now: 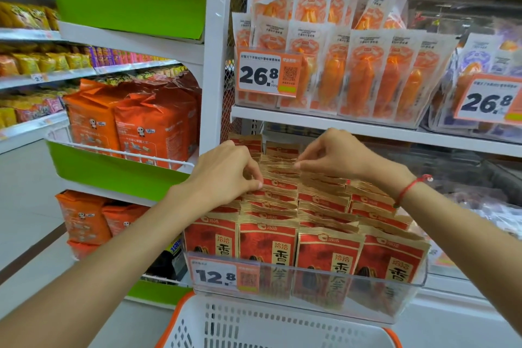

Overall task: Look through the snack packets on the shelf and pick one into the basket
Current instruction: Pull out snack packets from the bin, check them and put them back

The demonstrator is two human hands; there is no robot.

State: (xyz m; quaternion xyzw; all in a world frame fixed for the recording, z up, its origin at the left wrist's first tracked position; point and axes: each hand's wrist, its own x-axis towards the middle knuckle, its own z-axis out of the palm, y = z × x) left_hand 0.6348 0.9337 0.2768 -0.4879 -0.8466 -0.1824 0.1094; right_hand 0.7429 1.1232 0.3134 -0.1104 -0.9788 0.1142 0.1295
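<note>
Rows of red and tan snack packets point(327, 251) stand upright in a clear plastic bin point(310, 305) on the lower shelf. My left hand point(226, 175) reaches into the middle rows, fingertips curled onto the top edge of a packet point(278, 182). My right hand point(336, 155), with a red string on the wrist, pinches the top edges of packets further back. A white basket point(271, 325) with an orange rim sits below the bin at the bottom of the view.
White and orange packets point(364, 79) fill the shelf above, with price tags reading 26.8. A tag reading 12.8 point(223, 275) hangs on the bin front. Orange bags point(152, 124) in a white wire rack and green dividers stand to the left. Aisle floor lies at far left.
</note>
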